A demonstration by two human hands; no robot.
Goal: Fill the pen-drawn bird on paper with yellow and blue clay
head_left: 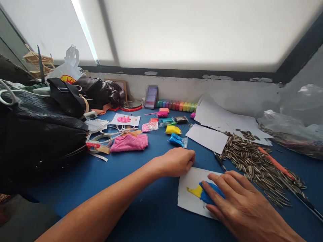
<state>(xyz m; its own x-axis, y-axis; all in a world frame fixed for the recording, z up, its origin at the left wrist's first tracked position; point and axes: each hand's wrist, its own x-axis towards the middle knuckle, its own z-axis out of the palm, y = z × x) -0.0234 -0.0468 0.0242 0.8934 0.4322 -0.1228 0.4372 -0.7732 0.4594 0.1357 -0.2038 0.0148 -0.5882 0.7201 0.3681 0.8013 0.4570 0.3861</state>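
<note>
A white sheet of paper (185, 198) lies before me on the blue tabletop. On it are a patch of yellow modelling clay (196, 191) and a larger patch of blue modelling clay (205, 196), side by side. My right hand (234, 201) lies over the blue patch with fingers stretched out, the fingertips touching it and hiding part of it. At the paper's upper left edge my left hand (179, 162) is closed, its fingers curled under; whatever they hold is hidden. Just beyond it are a blue clay packet (176, 139) and a yellow clay packet (173, 129).
Sunflower seeds (248, 156) are heaped at right with an orange tool (275, 163) across them. A blank card (208, 137) and paper sheets (224, 116) lie behind. A pink cloth (130, 143), tape roll (103, 140) and black bag (37, 141) occupy the left.
</note>
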